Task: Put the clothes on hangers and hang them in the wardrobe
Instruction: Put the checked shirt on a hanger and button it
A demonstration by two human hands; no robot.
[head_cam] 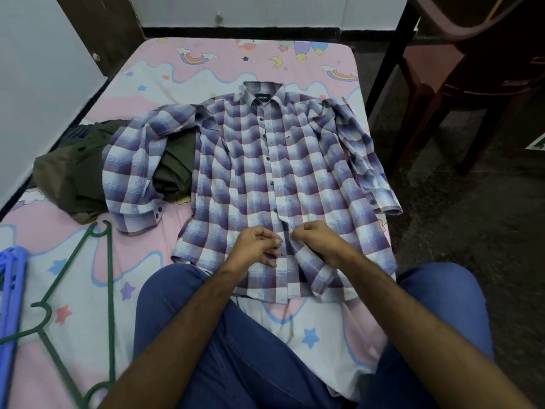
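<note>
A purple and white checked shirt (pixel 265 160) lies flat on the bed, collar away from me, buttoned down most of its front. My left hand (pixel 256 246) pinches the left side of the placket at a low button. My right hand (pixel 317 242) grips the other side of the placket right beside it. A green hanger (pixel 109 278) lies on the sheet at the left. Blue hangers (pixel 11 287) lie at the far left edge. An olive green garment (pixel 85 166) is bunched under the shirt's left sleeve.
The bed has a pink cartoon-print sheet (pixel 141 81). A white wall (pixel 35 69) runs along the left. A dark brown plastic chair (pixel 472 69) stands on the floor to the right. My knees in blue jeans (pixel 236 349) rest on the bed's near end.
</note>
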